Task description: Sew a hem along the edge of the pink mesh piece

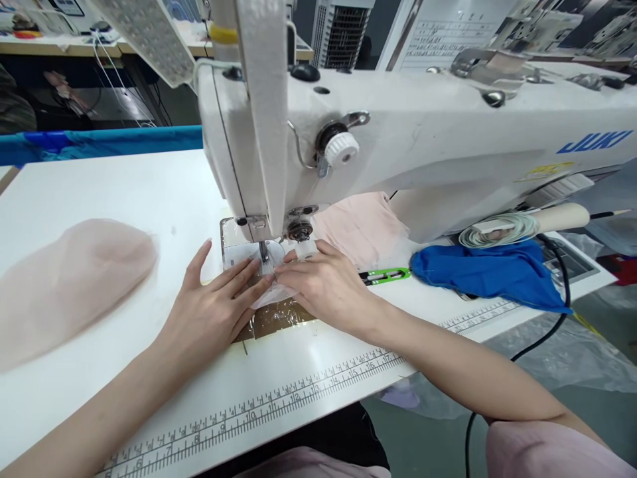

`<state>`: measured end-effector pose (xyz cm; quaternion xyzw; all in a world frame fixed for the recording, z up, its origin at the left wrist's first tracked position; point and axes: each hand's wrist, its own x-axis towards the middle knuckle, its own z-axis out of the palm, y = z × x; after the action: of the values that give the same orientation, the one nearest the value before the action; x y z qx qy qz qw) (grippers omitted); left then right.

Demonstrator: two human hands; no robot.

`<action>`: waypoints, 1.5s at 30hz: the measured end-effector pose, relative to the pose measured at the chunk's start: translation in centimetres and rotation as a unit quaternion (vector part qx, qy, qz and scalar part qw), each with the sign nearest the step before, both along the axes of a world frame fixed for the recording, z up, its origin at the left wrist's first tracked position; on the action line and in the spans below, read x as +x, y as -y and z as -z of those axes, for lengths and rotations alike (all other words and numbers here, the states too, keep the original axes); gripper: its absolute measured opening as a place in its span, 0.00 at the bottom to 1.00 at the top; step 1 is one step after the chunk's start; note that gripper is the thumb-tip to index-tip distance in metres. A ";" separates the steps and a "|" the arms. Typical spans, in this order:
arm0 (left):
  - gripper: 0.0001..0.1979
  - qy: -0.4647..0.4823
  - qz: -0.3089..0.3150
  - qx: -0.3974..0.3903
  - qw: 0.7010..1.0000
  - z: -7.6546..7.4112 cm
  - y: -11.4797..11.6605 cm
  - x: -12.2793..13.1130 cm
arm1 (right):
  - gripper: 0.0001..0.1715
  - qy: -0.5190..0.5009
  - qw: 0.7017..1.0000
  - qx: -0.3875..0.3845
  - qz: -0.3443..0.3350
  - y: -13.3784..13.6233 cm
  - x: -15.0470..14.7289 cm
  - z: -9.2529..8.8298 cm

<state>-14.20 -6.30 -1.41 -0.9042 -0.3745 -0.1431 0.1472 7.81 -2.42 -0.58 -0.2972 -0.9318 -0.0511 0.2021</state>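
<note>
Below the needle area of a white sewing machine (423, 133), both hands meet at a piece of sheer pale fabric (273, 294). My left hand (212, 309) lies flat with its fingers stretched toward the presser foot (264, 251), fingertips on the fabric and thumb spread away. From the other side, my right hand (333, 282) has its fingers bent and pressed together on the fabric's edge; its thumb and part of the cloth are hidden. Behind the right hand lies a heap of pale pink fabric (363, 226). Green thread snips (388, 275) rest beside that wrist.
A sheer pink fabric piece (74, 285) lies on the left of the white table. At right are a blue cloth bundle (488, 272), a coil of pale cord (500, 230) and a black cable (565, 285). A printed ruler (298, 392) runs along the front edge.
</note>
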 end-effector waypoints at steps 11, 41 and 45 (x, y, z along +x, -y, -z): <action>0.15 -0.012 -0.023 0.064 0.998 -0.2 -1.1 0.2 | 0.11 -0.002 0.998 0.056 0.016 -1.0 -0.3 0.9; 0.11 0.006 -0.013 0.052 0.999 -1.1 1.4 1.7 | 0.11 0.016 0.999 -0.001 -0.051 0.2 0.5 -0.2; 0.10 0.007 -0.014 0.034 0.999 -0.9 1.5 1.6 | 0.12 0.017 0.998 -0.002 -0.052 0.2 0.4 -0.2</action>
<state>-12.57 -7.77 -0.52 -0.8923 -0.3832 -0.1597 0.1774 8.23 -2.57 -0.40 -0.2480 -0.9494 -0.0438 0.1875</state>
